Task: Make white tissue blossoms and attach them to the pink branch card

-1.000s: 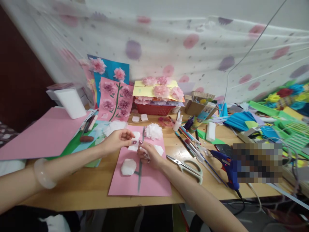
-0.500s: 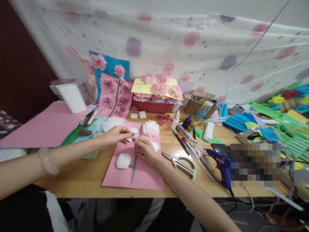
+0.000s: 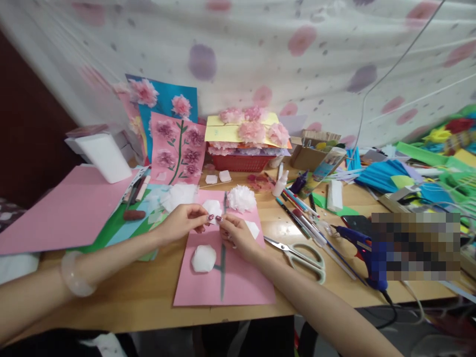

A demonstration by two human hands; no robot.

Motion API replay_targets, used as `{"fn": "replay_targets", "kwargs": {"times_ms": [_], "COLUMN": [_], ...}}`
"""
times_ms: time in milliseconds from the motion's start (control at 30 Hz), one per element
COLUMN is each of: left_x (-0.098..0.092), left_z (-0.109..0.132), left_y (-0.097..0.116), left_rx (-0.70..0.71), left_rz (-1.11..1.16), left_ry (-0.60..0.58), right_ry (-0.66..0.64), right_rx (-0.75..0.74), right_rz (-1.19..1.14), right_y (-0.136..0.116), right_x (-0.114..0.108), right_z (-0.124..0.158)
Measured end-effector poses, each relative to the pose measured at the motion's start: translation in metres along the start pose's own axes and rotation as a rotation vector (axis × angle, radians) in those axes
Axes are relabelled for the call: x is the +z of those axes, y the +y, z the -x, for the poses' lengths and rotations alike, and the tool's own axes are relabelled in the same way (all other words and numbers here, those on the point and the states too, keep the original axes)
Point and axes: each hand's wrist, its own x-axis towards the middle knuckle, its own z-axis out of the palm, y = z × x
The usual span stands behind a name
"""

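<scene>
Pink sheet (image 3: 241, 292): lying flat on the wooden table (image 3: 148, 305), close to its front edge; a grey-green stem (image 3: 222, 260) is running up the middle, a short branch pointing left.
White flower (image 3: 241, 199): sitting full and ruffled at the sheet's top right, just beside the stem.
Lower piece (image 3: 204, 258): resting left of the stem by the branch, white, flat, many-sided.
Upper piece (image 3: 211, 206): showing white behind the fingertips, partly hidden.
Right piece (image 3: 253, 229): lying right of the stem, partly covered by the right hand.
Left hand (image 3: 188, 218): bending its thumb and fingers inward over the sheet; a pale bangle (image 3: 77, 274) is circling the wrist.
Right hand (image 3: 238, 235): curling its fingers, the tips meeting or nearly meeting the left's; whether either is gripping the upper piece, I cannot tell.
Right forearm (image 3: 316, 297): crossing the sheet's right edge and hiding part of it.
Scissors (image 3: 284, 247): lying slightly right of the sheet, tips pointing at it.
Pens (image 3: 293, 218): lying in a bunch beyond the scissors.
Glue gun (image 3: 353, 237): lying farther right, partly blurred out.
Tissue (image 3: 179, 196): heaping white behind the left hand.
Red basket (image 3: 241, 163): standing at the back, bearing flowered cards.
</scene>
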Motion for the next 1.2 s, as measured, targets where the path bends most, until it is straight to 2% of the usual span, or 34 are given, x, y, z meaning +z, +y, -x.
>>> {"fn": "replay_targets", "kwargs": {"times_ms": [100, 167, 233, 267, 333, 467, 600, 733, 867, 1033, 1200], "left_x": [-0.001, 0.001, 0.003, 0.005, 0.008, 0.012, 0.011, 0.009, 0.010, 0.013, 0.011], "left_z": [0.005, 0.011, 0.019, 0.023, 0.032, 0.043, 0.044, 0.039, 0.035, 0.037, 0.038], "left_y": [-0.013, -0.022, -0.029, -0.032, -0.036, -0.039, -0.039, -0.034, -0.032, -0.036, -0.036], "left_rx": [0.061, 0.084, 0.093, 0.096, 0.112, 0.201, 0.290, 0.334, 0.293, 0.271, 0.328], "left_rz": [-0.024, -0.045, -0.051, -0.046, -0.035, -0.062, -0.111, -0.100, -0.051, -0.073, -0.044], "left_ry": [-0.001, -0.018, -0.019, -0.011, 0.001, -0.006, -0.003, -0.062, -0.161, -0.175, -0.226], "right_ry": [0.028, 0.119, 0.208, 0.209, 0.111, -0.140, -0.267, -0.309, -0.321, -0.335, -0.337], "right_rx": [0.001, -0.088, -0.246, -0.302, -0.342, -0.231, -0.151, -0.116, -0.065, -0.034, -0.011], "right_rz": [0.109, 0.226, 0.393, 0.479, 0.599, 0.642, 0.613, 0.553, 0.495, 0.514, 0.510], "right_y": [0.000, -0.003, -0.008, -0.011, -0.014, -0.012, -0.004, 0.001, 0.003, 0.002, 0.000], "right_x": [0.002, 0.003, 0.003, 0.004, 0.005, 0.008, 0.009, 0.008, 0.007, 0.007, 0.008], "right_z": [0.001, 0.005, 0.011, 0.015, 0.020, 0.023, 0.023, 0.024, 0.025, 0.026, 0.026]}}
